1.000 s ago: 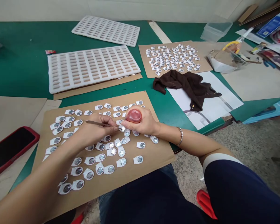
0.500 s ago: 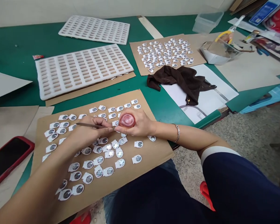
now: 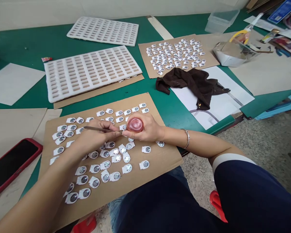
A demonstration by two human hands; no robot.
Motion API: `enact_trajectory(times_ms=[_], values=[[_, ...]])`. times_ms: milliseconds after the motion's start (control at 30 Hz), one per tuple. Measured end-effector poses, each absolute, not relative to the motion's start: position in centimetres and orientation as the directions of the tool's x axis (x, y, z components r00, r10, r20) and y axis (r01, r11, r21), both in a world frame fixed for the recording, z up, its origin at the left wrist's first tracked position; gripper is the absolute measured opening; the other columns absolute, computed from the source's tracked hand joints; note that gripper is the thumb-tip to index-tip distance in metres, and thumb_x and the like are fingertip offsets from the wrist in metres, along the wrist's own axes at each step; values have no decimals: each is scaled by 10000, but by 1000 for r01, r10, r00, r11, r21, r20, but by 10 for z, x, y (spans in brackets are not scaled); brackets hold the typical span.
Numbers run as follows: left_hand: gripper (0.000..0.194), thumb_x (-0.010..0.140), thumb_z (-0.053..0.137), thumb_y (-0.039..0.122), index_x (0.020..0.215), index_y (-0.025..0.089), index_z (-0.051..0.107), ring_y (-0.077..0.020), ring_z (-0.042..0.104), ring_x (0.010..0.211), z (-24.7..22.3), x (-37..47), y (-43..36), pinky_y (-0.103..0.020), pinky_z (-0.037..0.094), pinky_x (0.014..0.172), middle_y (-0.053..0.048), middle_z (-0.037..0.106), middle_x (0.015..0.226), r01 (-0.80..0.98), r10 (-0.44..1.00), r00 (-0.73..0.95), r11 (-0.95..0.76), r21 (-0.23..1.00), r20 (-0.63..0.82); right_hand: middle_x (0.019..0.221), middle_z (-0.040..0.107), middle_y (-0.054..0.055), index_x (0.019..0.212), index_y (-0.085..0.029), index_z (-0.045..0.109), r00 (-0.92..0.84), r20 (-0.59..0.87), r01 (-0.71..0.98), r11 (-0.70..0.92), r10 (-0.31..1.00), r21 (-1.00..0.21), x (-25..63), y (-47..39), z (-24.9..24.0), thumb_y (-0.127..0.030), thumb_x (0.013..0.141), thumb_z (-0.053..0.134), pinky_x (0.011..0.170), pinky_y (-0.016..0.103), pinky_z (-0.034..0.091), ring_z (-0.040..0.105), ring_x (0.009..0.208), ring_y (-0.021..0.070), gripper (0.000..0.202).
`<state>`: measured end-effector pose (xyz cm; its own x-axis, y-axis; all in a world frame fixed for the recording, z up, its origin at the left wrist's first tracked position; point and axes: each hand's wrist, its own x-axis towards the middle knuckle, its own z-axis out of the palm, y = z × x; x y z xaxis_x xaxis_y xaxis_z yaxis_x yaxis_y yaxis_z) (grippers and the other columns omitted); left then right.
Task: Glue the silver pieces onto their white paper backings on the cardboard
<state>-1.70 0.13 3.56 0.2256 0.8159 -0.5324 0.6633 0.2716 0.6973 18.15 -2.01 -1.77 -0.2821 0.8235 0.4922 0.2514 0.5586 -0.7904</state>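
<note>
My left hand (image 3: 97, 134) is closed in a pinch on thin, dark metal tweezers (image 3: 94, 128), whose tip points toward my other hand. My right hand (image 3: 147, 127) wraps round a translucent reddish bottle (image 3: 135, 124), seen from its round base. The fingertips of both hands meet over a brown cardboard sheet (image 3: 160, 161), so whatever lies between them is hidden. Rows of small round silvery discs with white tabs (image 3: 115, 176) cover the cardboard round the hands. Some of these sit under my forearm and fingers.
White slotted trays (image 3: 94, 72) stand at the back left. A second cardboard (image 3: 145, 48) bears more discs. Nearby lie a dark brown cloth (image 3: 189, 81), a plastic container (image 3: 229, 55) with yellow-handled scissors (image 3: 242, 34), and a red-cased phone (image 3: 14, 165) at the left.
The whole view has shifted slightly to the right. Both hands keep nearly the same pose and grip. Another person's fingertips at the left edge are out of view now, and the white sheet there lies flatter.
</note>
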Motion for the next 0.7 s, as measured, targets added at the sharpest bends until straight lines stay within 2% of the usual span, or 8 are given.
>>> enact_trajectory(times_ms=[367,700], values=[[266,552,791,368,716,180,700,-166,627,593,35,-18,2,-241,475,515,-36,697,642,675,810,228,269,687,-540,765,664,23,820,-208,552,-261,500,207,554,826,-806,180,-20,-18,-501,750,708,713,329,537,627,708,153,339],[254,565,776,396,697,187,717,-136,575,538,34,-17,1,-219,412,467,-26,692,612,686,827,223,244,685,-517,744,664,32,804,-185,574,-201,490,184,524,848,-832,183,-20,-12,-466,715,737,701,334,528,618,688,156,337]])
